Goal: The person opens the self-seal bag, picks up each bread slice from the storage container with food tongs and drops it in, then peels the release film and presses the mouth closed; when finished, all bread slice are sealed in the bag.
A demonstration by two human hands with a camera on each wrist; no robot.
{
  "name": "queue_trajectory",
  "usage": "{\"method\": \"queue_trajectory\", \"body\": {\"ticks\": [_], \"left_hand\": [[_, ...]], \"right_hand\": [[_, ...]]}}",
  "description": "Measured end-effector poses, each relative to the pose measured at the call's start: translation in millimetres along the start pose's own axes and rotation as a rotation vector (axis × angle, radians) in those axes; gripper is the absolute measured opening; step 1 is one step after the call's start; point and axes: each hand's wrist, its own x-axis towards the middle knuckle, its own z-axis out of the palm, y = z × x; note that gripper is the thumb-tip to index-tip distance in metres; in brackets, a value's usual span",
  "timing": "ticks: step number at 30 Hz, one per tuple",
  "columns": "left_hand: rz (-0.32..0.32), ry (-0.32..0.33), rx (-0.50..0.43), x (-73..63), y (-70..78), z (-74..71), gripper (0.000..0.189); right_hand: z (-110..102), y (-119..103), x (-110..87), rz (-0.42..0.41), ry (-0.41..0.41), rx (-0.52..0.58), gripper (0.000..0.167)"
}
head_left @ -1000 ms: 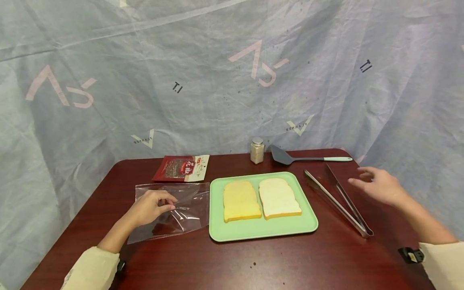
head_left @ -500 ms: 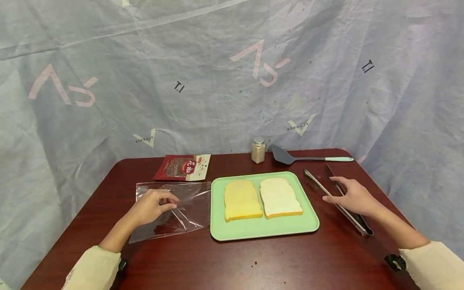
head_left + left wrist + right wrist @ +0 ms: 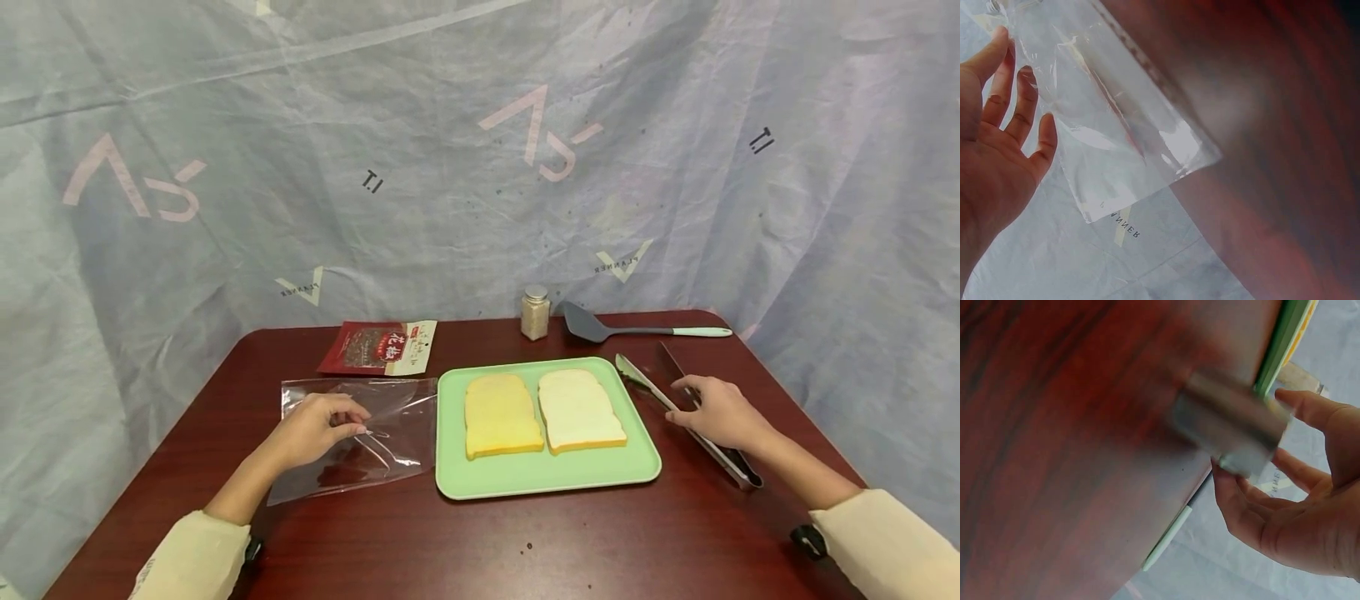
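My left hand [image 3: 318, 429] pinches a clear plastic bag [image 3: 408, 425] between thumb and fingertips, drawing creases in its film at left of the table. In the left wrist view the bag [image 3: 1116, 137] hangs off the thumb and forefinger, the other fingers loosely bent. My right hand [image 3: 720, 412] grips metal tongs [image 3: 738, 477] from above, thumb on the near arm and fingers on the far one. The right wrist view shows the tongs [image 3: 1229, 425] blurred, between thumb and fingers. A green tray [image 3: 547, 479] between the hands bears a yellow bread slice [image 3: 501, 417] and a white bread slice [image 3: 581, 408].
Behind the bag lies a red seasoning packet [image 3: 375, 348]. A glass shaker jar [image 3: 535, 317] stands near the back edge, beside a grey spatula [image 3: 600, 331] with a pale green handle. A grey cloth backdrop [image 3: 450, 208] hangs behind the table.
My right hand has come in from the right and taken hold of the tongs, whose arms are closer together and shifted slightly left. The left hand stays at the bag.
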Motion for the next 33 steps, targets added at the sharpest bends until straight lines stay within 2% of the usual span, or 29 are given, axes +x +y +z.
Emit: {"method": "queue_trajectory", "body": {"ticks": [6,11,16,19,24,28,33], "left_hand": [[-0.006,0.014,-0.007,-2.1,1.2,-0.4,0.016],[-0.011,0.029,-0.011,-3.2,1.2,-0.3,0.019],[0.000,0.024,-0.026,-2.1,0.8,0.0,0.017],[0.001,0.024,-0.015,-1.6,0.9,-0.2,0.016],[0.001,0.030,-0.003,-2.1,1.6,-0.2,0.016],[0.004,0.029,-0.010,-1.7,1.0,-0.7,0.016],[0.011,0.020,-0.022,-0.9,0.9,-0.9,0.017]], "right_hand": [[-7.0,-3.7,-1.9,0.005,0.066,0.005,0.051],[-21.2,-12.2,-4.0,-0.056,0.127,-0.027,0.045],[-33.5,-28.2,-5.5,-0.141,0.116,-0.012,0.040],[-37.9,-39.9,-4.4,-0.195,0.044,0.058,0.039],[-38.4,-59.2,1.4,-0.251,-0.186,0.264,0.038],[-36.2,-73.9,8.7,-0.256,-0.356,0.386,0.038],[-30.0,-88.3,15.2,-0.258,-0.481,0.466,0.036]]}}
